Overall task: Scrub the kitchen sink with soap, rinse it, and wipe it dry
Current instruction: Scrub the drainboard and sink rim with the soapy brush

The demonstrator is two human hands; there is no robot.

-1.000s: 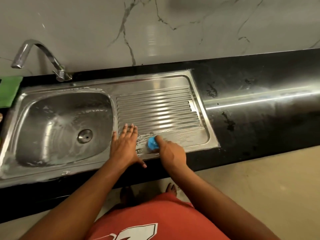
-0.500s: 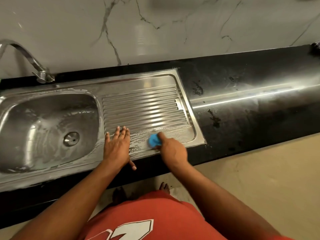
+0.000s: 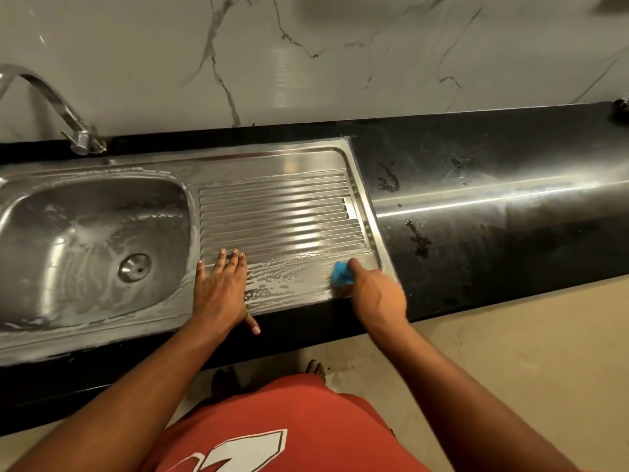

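Steel sink (image 3: 102,328): we see it set in the black desk (image 3: 493,212), basin left, ribbed drainboard (image 3: 279,212) right, soap film on both.
Blue sponge (image 3: 342,273): at the drainboard's near right corner.
Right hand (image 3: 376,296): we press its fingers closed on the sponge.
Left hand (image 3: 221,291): we lay it flat, fingers spread, on the drainboard's near left edge.
Tap (image 3: 51,107): far left.

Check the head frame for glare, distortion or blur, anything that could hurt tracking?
Head view: wide-angle bowing curves the countertop edge; a bright glare streak crosses it, with more highlights on the drainboard ridges. Right hand and blue sponge look slightly soft; left hand is sharp.
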